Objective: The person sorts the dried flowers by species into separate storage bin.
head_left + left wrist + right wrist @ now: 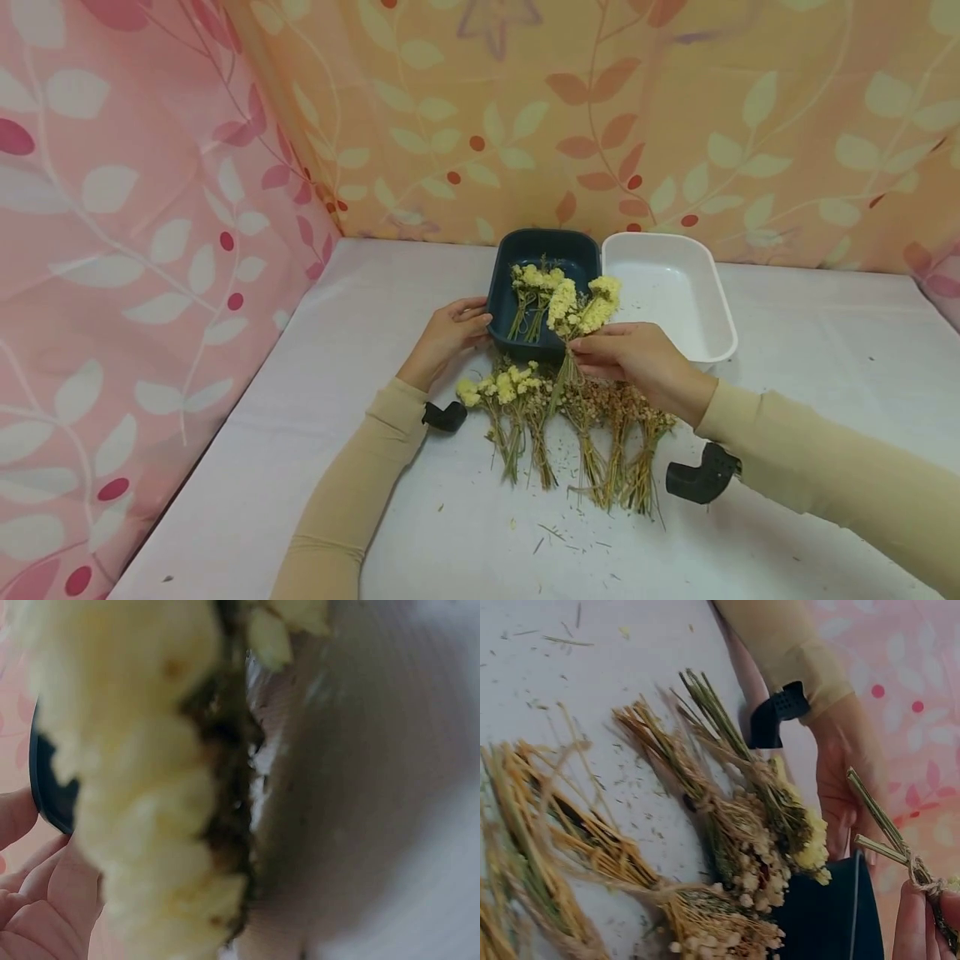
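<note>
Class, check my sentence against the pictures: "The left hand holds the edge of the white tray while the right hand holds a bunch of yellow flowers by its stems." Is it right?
Not quite: the left hand holds the edge of the dark blue tray, as the head view shows. The right hand does hold a bunch of yellow flowers by its stems.

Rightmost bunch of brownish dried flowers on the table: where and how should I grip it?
Probably pinch the rightmost bunch around its stems, below the flower heads, from the near right. The stems gather narrow and lie nearest the viewer, no bunch to their right; the heads spread wider against the neighbouring bunch.
</note>
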The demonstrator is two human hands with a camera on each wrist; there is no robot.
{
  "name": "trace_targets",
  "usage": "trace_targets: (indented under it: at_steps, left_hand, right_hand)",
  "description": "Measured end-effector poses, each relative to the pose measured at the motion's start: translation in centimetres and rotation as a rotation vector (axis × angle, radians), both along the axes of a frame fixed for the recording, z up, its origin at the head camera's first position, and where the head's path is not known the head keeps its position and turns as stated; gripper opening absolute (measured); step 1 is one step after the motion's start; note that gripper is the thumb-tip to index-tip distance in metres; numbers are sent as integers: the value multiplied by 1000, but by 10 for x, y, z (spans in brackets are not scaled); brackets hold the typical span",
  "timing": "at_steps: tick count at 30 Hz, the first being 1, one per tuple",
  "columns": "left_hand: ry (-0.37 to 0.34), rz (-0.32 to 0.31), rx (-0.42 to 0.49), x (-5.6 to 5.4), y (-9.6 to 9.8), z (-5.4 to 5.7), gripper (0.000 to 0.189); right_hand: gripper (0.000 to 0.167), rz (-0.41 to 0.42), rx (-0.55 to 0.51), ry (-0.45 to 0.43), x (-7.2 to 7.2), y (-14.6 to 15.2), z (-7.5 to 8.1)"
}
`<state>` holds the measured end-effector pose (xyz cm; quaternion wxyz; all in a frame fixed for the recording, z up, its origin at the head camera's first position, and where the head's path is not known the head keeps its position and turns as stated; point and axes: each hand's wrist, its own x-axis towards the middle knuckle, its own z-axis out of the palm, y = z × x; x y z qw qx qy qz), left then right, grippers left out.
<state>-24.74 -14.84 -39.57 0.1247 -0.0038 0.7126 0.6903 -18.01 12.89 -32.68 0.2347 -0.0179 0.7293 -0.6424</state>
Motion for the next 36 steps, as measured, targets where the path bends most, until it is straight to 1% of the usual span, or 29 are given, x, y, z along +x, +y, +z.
trace_targets:
  at_steps: [4, 6, 7, 11, 20, 23, 29, 32, 36]
  left_hand:
    - [-3, 5, -2, -1, 1, 0, 47]
    - [-6, 7, -3, -2, 1, -1, 46]
    - [0, 10, -7, -3, 2, -5, 46]
    - [-1, 7, -13, -3, 2, -6, 45]
    - [1, 1, 4, -2, 4, -4, 47]
    - [0, 3, -3, -2, 3, -4, 47]
    - [10, 8, -6, 0, 1, -3, 47]
    - [10, 8, -10, 0, 0, -2, 47]
    - [10, 5, -13, 1, -1, -4, 47]
  right_hand:
    - [41, 2, 17, 17, -9, -2, 6]
    - [41, -5, 5, 21, -13, -4, 8]
    - [40, -6, 3, 27, -16, -5, 8]
    - [40, -5, 6, 44, -23, -8, 9]
    - [39, -32, 30, 75, -42, -16, 12]
    - [39, -51, 15, 68, -50, -20, 12]
    - [40, -61, -3, 66, -63, -28, 14]
    - [39, -80, -22, 61, -69, -33, 13]
    - [38, -109, -40, 59, -79, -38, 7]
